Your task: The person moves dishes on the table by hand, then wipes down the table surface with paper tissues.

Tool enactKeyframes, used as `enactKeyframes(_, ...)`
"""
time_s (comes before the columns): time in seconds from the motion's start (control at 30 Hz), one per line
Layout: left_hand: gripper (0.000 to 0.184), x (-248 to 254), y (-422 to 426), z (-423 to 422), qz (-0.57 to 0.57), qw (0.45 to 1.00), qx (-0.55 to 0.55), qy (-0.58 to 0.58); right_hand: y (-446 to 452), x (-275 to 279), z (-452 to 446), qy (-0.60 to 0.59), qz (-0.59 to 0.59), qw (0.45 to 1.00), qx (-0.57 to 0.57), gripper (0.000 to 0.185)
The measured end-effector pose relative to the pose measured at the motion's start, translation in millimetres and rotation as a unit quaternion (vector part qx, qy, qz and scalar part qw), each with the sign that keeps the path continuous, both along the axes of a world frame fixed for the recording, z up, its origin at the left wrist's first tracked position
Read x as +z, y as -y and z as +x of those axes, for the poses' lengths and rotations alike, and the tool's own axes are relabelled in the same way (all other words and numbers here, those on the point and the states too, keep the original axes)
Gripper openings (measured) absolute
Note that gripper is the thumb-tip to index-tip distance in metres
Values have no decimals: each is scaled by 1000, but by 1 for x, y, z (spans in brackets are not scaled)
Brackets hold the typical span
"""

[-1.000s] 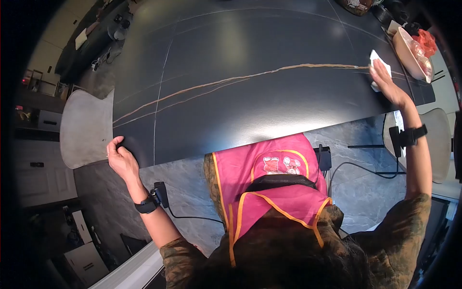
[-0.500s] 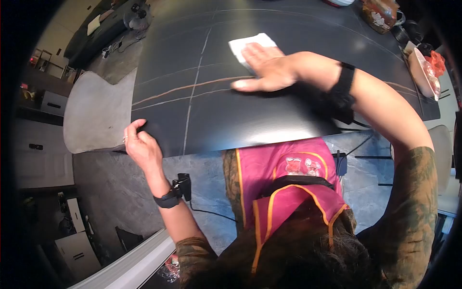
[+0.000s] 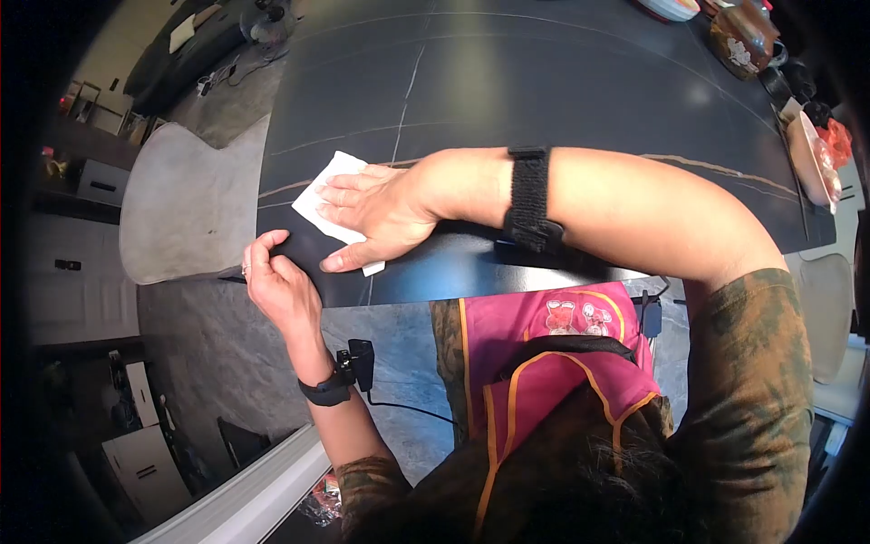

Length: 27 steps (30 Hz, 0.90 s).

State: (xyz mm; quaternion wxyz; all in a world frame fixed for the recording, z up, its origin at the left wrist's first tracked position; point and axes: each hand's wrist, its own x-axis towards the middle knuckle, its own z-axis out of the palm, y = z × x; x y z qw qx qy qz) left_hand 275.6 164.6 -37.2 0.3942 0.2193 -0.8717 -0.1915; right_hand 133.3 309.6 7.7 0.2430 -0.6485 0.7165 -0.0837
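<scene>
My right hand lies flat, with fingers stretched, on a white cloth or paper wipe, pressing it against the black tabletop. Part of the wipe is hidden under the palm, and a corner shows below the thumb. Close by on the left, my left hand rests at the table's near left corner. Its fingers are loosely curled, one bent finger reaches over the tabletop, and I see nothing in them. A black strap wraps each wrist.
Left of the table stands a grey chair. At the far right are a brown patterned pot, a pale dish with a red plastic bag, and a bowl. A cable hangs from the device at my left wrist.
My right hand has swept left and towards me over the tabletop with the white wipe, ending beside my left hand. My left hand stays at the corner.
</scene>
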Motion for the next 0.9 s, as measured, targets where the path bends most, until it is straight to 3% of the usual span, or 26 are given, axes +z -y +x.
enactKeyframes(0.17,25,0,0,-1,-10,1000,6,12,-13,7,-16,-24,-17,1000,4,83)
enactKeyframes(0.37,26,-4,2,0,-23,1000,7,18,-86,13,-96,-145,61,972,-176,86)
enactKeyframes(0.53,28,-2,3,1,-25,999,17,38,-215,26,-151,-177,132,919,-326,94)
enactKeyframes(0.67,28,-4,5,2,-32,999,10,38,-342,0,-181,-189,154,852,-464,95)
enactKeyframes(0.77,26,-6,7,1,-30,999,7,25,-396,31,-158,-145,224,797,-541,92)
enactKeyframes(0.9,24,-5,5,-1,-42,999,6,31,-462,4,-181,-143,230,760,-591,95)
